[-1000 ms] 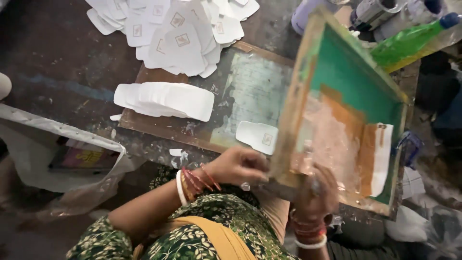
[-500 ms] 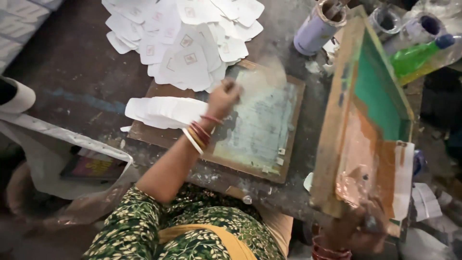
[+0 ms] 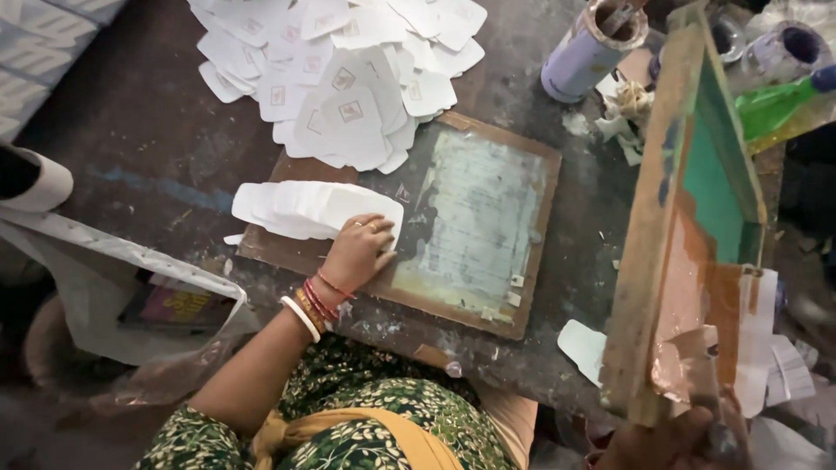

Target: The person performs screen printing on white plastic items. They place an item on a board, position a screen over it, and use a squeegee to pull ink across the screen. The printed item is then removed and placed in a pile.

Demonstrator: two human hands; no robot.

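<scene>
My left hand (image 3: 357,252), with bangles at the wrist, rests palm down on the right end of a fanned stack of blank white cards (image 3: 292,209). The fingers touch the top card and lift nothing. The stack lies on the left part of a wooden printing board (image 3: 488,222) with a pale, ink-stained panel. My right hand (image 3: 662,439) is at the bottom right, mostly cut off. It grips the lower corner of a wooden screen frame (image 3: 666,218) with green mesh, tilted up off the board.
A heap of printed white cards (image 3: 348,70) lies behind the board. An ink can (image 3: 588,52), a second pot (image 3: 784,48) and a green bottle (image 3: 771,104) stand at the back right. A plastic bag (image 3: 104,296) lies to the left. One loose card (image 3: 582,346) sits below the frame.
My left hand has drawn back from the far edge of the board, near the printed heap, to the blank stack. The frame stays raised in my right hand, now steeper.
</scene>
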